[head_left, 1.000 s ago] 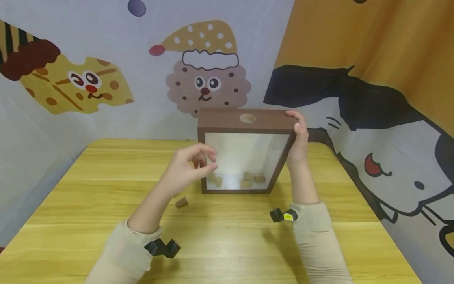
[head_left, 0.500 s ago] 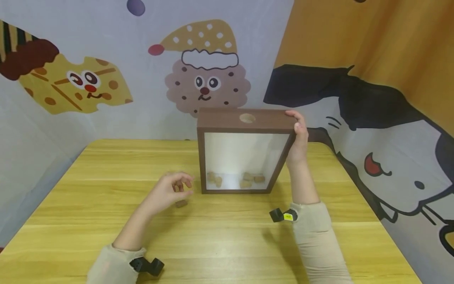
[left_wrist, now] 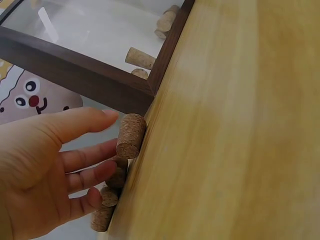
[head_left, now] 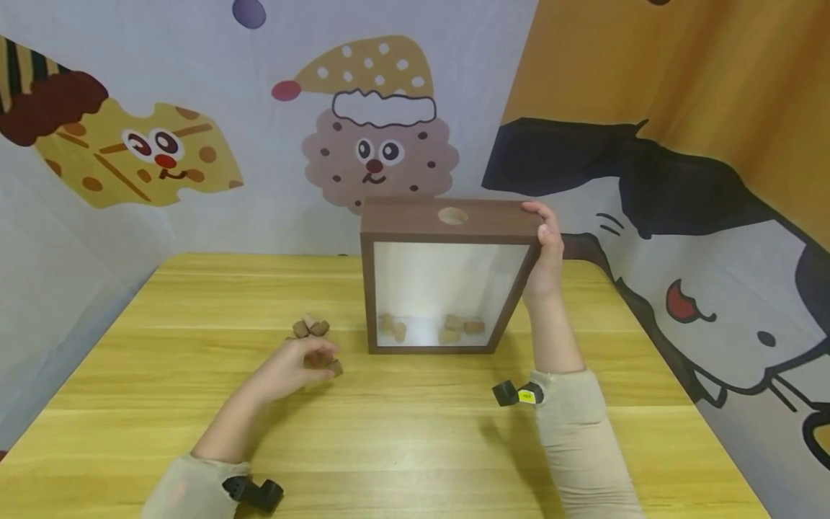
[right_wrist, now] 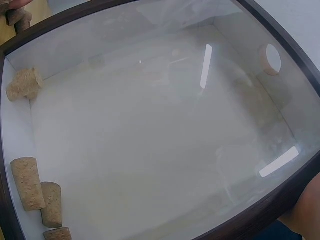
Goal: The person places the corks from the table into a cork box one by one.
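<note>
My left hand [head_left: 295,367] reaches low over the table, thumb and fingers apart around a cork [left_wrist: 131,136]. Thumb tip and index finger come right at the cork's near side, and the fingers do not close on it. More corks [left_wrist: 102,217] lie behind the fingers; in the head view that small pile of corks [head_left: 310,326] sits just beyond the hand. My right hand [head_left: 546,252] grips the upper right side of a brown framed box [head_left: 447,229] with a clear front and a round hole in its top. Several corks [right_wrist: 28,184] lie inside along its bottom.
The box stands upright on the yellow wood-grain table [head_left: 415,432], near its back edge. Behind the table hangs a cloth backdrop [head_left: 259,86] with cartoon figures. A small black camera [head_left: 253,492] is worn on the left wrist.
My left hand has moved from in front of the box, down and to the left, to the loose cork, uncovering the pile behind. The right hand and the box have stayed still.
</note>
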Demonstrator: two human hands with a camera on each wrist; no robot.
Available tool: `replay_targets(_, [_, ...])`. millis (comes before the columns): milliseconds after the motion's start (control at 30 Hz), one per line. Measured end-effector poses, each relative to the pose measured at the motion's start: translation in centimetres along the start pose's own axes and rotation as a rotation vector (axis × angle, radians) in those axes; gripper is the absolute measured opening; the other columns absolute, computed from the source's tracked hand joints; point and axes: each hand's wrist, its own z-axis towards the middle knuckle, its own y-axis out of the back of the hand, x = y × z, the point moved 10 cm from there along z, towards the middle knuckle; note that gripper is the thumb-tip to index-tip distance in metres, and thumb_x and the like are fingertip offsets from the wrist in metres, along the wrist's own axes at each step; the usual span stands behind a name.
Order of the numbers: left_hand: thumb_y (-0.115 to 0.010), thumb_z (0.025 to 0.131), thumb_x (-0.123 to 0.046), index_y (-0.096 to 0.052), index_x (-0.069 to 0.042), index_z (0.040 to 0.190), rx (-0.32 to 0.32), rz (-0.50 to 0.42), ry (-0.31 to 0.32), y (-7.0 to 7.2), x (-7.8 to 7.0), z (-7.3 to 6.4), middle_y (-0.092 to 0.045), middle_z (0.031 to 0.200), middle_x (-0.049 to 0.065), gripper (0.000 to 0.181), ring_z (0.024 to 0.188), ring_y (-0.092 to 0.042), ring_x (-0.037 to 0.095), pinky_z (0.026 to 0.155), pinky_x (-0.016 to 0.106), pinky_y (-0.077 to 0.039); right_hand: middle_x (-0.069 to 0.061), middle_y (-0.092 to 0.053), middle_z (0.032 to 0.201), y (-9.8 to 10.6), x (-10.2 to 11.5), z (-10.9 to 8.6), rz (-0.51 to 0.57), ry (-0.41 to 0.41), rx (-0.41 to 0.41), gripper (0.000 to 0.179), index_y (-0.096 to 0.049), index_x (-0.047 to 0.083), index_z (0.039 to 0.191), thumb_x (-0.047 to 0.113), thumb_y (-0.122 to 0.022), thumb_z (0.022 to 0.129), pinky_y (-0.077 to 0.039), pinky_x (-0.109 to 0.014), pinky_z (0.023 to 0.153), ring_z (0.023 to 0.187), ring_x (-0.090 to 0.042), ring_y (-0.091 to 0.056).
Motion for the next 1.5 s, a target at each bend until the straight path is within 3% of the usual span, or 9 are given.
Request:
replay_targets(233, [-0.075, 0.080, -0.002, -0.069, -0.003, 0.105, 0.003, 0.076, -0.059, -0.2, 0.0, 0.1, -0.068, 0.099, 0.002, 0.026, 0.089, -0.061, 0.017, 0.078, 0.034, -0.052, -0.011, -0.052, 0.120, -0.2, 0.3, 0.0, 0.009, 0.001, -0.001, 0.052, -0.058, 0.012, 0.123, 0.049, -0.050, 0.087, -0.032, -0.039, 0.084, 0.105, -0.026, -0.045])
replay_targets(400, [-0.074, 0.080, 0.000, -0.070, -0.003, 0.103, 0.003, 0.087, -0.063, -0.3, -0.2, 0.2, -0.067, 0.095, 0.000, 0.023, 0.087, -0.060, 0.016, 0.075, 0.031, -0.051, -0.010, -0.052, 0.119, -0.2, 0.3, 0.0, 0.016, -0.005, -0.002, 0.049, -0.059, 0.015, 0.121, 0.049, -0.050, 0.088, -0.033, -0.038, 0.083, 0.104, -0.025, -0.045])
replay_targets(900, [-0.069, 0.085, -0.002, -0.068, -0.001, 0.110, -0.027, 0.014, -0.068, 0.4, -1.6, 0.1, -0.062, 0.090, -0.002, 0.025, 0.080, -0.055, 0.016, 0.070, 0.027, -0.051, -0.009, -0.052, 0.117, -0.1, 0.1, -0.2, 0.018, -0.019, -0.002, 0.044, -0.060, 0.020, 0.119, 0.049, -0.050, 0.087, -0.034, -0.037, 0.083, 0.103, -0.024, -0.046])
replay_targets(1100, [-0.071, 0.085, -0.003, -0.069, -0.008, 0.111, -0.109, -0.039, -0.098, 2.0, -4.4, 0.0, -0.060, 0.090, -0.002, 0.027, 0.080, -0.054, 0.017, 0.066, 0.028, -0.049, -0.009, -0.051, 0.120, -0.1, 0.3, -0.2, 0.000, -0.015, -0.001, 0.046, -0.060, 0.019, 0.120, 0.049, -0.049, 0.088, -0.032, -0.038, 0.086, 0.107, -0.026, -0.044])
replay_targets(1333, [-0.070, 0.082, 0.004, -0.069, -0.009, 0.109, -0.258, -0.140, -0.213, 5.0, -9.5, -0.3, -0.064, 0.089, 0.005, 0.030, 0.073, -0.052, 0.018, 0.054, 0.026, -0.043, -0.010, -0.051, 0.120, -0.1, 0.1, -0.1, -0.009, -0.014, 0.005, 0.048, -0.059, 0.018, 0.121, 0.051, -0.049, 0.088, -0.032, -0.039, 0.085, 0.106, -0.026, -0.044])
replay_targets(1500, [-0.072, 0.080, 0.006, -0.069, -0.010, 0.105, -0.347, -0.166, -0.284, 6.5, -12.8, -0.2, -0.063, 0.086, 0.003, 0.030, 0.071, -0.051, 0.018, 0.050, 0.025, -0.042, -0.009, -0.051, 0.122, 0.1, 0.0, -0.1, -0.050, -0.008, 0.001, 0.053, -0.058, 0.017, 0.123, 0.055, -0.048, 0.088, -0.031, -0.039, 0.087, 0.108, -0.026, -0.044])
